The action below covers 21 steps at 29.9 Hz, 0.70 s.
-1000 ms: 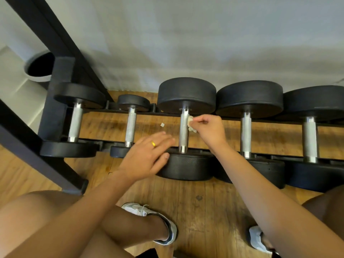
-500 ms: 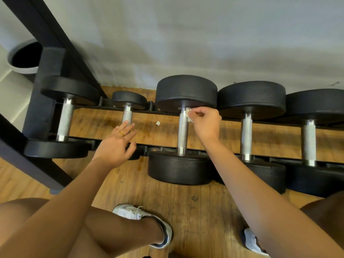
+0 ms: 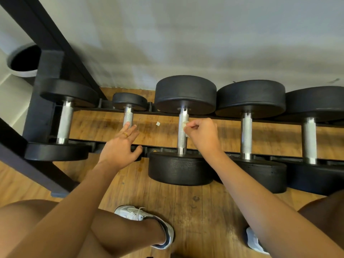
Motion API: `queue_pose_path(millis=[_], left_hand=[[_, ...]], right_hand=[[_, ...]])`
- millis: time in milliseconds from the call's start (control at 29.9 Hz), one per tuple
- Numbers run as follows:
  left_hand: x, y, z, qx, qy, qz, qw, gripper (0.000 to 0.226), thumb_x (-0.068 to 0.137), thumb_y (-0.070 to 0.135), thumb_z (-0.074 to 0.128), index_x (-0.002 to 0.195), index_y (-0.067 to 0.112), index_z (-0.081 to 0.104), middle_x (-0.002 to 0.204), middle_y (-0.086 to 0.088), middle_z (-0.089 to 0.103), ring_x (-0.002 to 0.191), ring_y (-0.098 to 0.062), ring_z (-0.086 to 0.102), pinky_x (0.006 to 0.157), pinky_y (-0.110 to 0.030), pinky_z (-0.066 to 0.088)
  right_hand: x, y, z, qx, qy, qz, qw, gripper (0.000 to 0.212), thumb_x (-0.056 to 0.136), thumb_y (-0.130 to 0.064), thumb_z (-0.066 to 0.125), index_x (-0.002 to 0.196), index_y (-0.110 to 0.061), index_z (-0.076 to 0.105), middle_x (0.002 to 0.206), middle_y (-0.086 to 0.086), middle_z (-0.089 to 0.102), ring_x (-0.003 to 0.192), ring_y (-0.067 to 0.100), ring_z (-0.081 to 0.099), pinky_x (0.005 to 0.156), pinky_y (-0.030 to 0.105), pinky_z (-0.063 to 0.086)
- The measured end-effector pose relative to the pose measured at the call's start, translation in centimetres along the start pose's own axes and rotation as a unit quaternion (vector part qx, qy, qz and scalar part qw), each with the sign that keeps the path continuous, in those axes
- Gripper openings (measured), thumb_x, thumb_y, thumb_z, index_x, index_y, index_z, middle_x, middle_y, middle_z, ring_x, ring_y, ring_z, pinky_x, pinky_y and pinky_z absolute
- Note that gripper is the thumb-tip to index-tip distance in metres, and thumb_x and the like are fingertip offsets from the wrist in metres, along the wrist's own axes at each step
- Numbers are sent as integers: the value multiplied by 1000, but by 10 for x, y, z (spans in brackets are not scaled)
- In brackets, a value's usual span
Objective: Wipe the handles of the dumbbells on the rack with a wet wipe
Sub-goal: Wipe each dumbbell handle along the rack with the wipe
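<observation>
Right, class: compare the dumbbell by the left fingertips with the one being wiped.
The small dumbbell has smaller heads and a thinner handle than the large dumbbell. The left hand reaches the small one, fingers straight; the right hand pinches a wipe against the large. Both: black heads, steel handles.

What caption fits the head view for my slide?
The right hand holds a wipe against the third handle; left fingers reach the small handle.

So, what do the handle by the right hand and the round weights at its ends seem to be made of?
The handle looks like bare metal, probably steel: silver, shiny, with a fine knurled grain. The weights look like black rubber, or a rubber coat over metal: matte, slightly pebbled surface; which, I cannot tell.
</observation>
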<state>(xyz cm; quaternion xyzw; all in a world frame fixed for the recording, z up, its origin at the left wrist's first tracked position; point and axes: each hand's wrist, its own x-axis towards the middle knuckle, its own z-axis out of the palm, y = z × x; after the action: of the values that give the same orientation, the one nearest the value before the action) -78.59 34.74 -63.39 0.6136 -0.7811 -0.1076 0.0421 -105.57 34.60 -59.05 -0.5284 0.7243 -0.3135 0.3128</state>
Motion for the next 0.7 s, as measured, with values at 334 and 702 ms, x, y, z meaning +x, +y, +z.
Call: queue_pose_path(millis=[334, 702], left_hand=[[-1, 1, 5, 6, 31, 1, 1000, 46, 101, 36, 55, 143, 19, 59, 166, 1, 31, 156, -16, 19, 110, -44, 46], [-2, 0, 8, 5, 56, 11, 998, 38, 99, 29, 57, 133, 16, 68, 160, -2, 43, 155, -18, 25, 110, -46, 46]], right_hand=[[-1, -5, -6, -6, -14, -14, 1000, 10, 90, -10, 70, 84, -13, 78, 80, -7, 71, 74, -1, 62, 83, 22, 53], [-16, -1, -18, -43, -153, 31, 987, 7, 81, -10, 81, 78, -15, 78, 80, -9, 71, 82, 0, 65, 95, 33, 54]])
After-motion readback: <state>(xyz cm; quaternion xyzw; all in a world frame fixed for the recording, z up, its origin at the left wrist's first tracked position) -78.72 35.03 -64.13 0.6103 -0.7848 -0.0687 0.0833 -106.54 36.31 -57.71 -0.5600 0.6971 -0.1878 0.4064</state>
